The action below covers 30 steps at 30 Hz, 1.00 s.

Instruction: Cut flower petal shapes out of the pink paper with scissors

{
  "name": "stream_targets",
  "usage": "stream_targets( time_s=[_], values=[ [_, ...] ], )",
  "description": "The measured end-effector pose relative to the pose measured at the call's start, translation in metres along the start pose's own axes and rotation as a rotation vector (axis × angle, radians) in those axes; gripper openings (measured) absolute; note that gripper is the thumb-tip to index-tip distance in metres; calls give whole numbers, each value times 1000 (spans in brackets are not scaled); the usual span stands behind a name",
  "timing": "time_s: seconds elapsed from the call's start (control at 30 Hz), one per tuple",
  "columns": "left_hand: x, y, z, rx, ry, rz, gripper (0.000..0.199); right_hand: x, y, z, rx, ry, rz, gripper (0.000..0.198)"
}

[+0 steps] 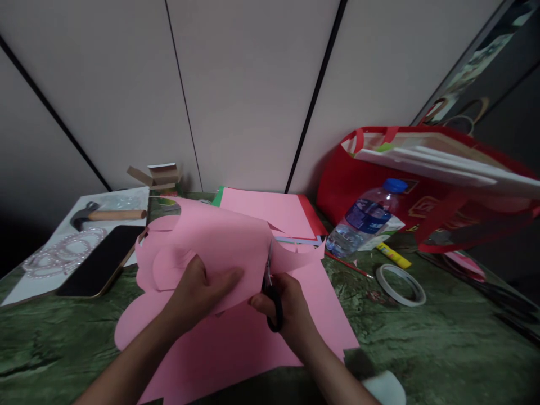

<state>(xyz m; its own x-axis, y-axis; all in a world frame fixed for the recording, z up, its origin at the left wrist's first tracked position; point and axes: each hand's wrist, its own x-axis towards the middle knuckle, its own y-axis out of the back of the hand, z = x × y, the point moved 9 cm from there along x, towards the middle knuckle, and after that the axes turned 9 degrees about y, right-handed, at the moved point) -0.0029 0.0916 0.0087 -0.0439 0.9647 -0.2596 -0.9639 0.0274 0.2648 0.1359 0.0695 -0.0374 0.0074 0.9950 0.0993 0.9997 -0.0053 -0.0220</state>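
Observation:
My left hand (206, 289) is closed on a sheet of pink paper (228, 236), thumb on top and the other fingers hidden beneath. In my right hand (287, 306) are black-handled scissors (276, 309), their blades at the right edge of that sheet. A curved strip of pink paper (299, 260) hangs off to the right of the blades. Rounded pink cut-outs (145, 315) lie left of and under my left hand. Below both hands rests a larger pink sheet (236, 354) on the green table.
On the left are a hammer (118, 215), a black phone (101, 261) and bead strings (63, 253). Stacked coloured paper (265, 208) lies behind. To the right stand a water bottle (363, 219) and a red bag (337, 185), with a tape roll (400, 285) and yellow glue tube (393, 255) nearby.

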Motion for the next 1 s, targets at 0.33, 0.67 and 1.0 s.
stream_targets(
  time_s=[0.33,0.67,1.0],
  values=[
    [3,2,-5,-2,32,19,27,0,-3,1,58,-25,-13,13],
    [2,2,-3,13,33,6,26,1,-3,3,48,-18,-8,11],
    [3,0,2,6,-13,-50,22,0,-3,6,108,-31,14,6]
  ],
)
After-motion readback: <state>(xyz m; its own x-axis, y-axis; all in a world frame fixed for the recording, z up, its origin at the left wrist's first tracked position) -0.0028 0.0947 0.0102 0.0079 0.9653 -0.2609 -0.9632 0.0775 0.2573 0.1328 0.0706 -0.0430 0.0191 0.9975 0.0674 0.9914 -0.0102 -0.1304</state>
